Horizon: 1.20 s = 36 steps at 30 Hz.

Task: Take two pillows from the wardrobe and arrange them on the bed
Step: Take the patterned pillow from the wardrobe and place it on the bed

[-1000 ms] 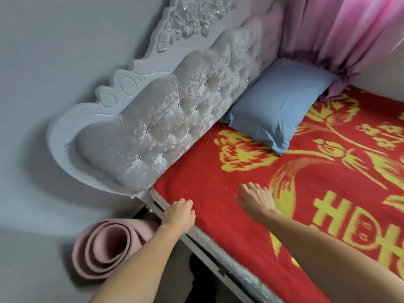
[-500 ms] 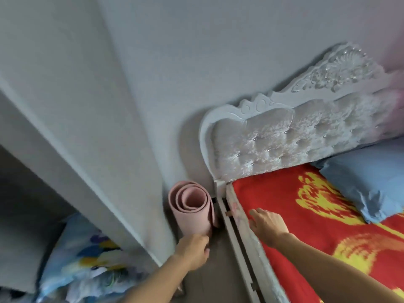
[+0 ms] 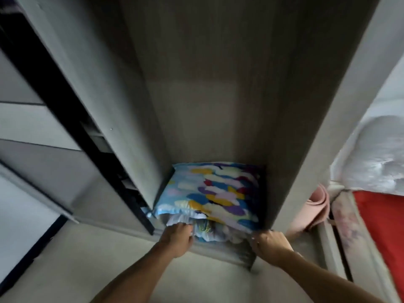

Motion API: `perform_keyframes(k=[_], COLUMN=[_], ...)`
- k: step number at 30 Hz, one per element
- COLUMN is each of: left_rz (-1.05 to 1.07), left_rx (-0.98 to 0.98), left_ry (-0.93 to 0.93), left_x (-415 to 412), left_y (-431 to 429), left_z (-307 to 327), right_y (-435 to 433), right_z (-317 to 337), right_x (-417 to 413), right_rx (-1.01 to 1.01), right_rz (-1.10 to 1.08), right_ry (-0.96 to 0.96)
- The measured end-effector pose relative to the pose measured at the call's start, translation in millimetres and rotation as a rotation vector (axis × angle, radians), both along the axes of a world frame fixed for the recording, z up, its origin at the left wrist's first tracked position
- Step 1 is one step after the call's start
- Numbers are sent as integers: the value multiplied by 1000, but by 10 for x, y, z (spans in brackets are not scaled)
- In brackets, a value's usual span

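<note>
A pillow [image 3: 215, 190] with a light-blue cover and patches of yellow, purple, red and white lies flat on the floor of the open wardrobe [image 3: 218, 95]. My left hand [image 3: 177, 237] is curled on its ruffled front edge at the left. My right hand [image 3: 267, 240] grips the front right corner of the pillow, beside the wardrobe's right panel. Crumpled fabric shows under the front edge, between my hands. The blue pillow seen earlier on the bed is out of view.
The wardrobe's sliding door [image 3: 105, 132] stands to the left of the compartment. A rolled pink mat [image 3: 312, 213] leans between the wardrobe's side and the bed frame [image 3: 341, 235]. The red blanket [image 3: 380, 217] and white headboard [image 3: 376, 158] are at the far right.
My view has swung left from the bed to the wardrobe. Both hands left the bed edge and now hold the front of the patterned pillow.
</note>
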<state>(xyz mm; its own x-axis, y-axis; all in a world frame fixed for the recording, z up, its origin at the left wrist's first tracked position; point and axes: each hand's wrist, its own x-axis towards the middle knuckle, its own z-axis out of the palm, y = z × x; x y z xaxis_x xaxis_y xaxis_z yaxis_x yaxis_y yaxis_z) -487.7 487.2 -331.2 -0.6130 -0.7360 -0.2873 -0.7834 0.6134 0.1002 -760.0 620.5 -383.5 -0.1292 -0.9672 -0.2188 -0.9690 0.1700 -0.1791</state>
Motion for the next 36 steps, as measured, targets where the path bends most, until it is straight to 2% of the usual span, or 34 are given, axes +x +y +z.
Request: perform_keyframes(k=[4, 9, 14, 20, 27, 30, 36], left_rz=[91, 204, 219, 194, 227, 264, 63], left_rx=[27, 107, 182, 231, 317, 333, 283], left_ry=[-40, 31, -19, -92, -81, -44, -98], left_x=[611, 856, 942, 790, 290, 103, -188], left_y=[-349, -613, -959, -1786, -2864, -3164, -3560], left_z=[-88, -257, -581, -1056, -1862, -2327, -3486], right_y=[-578, -1121, -1549, -2237, -3128, -3387, -3677], right_z=[98, 23, -402, -1110, -1997, -2403, -3294], right_x=[488, 680, 721, 634, 470, 417, 328], right_rx=[5, 13, 111, 237, 349, 316, 334], right_rz=[67, 91, 71, -6, -56, -100, -258], right_ry=[49, 104, 92, 47, 82, 78, 100])
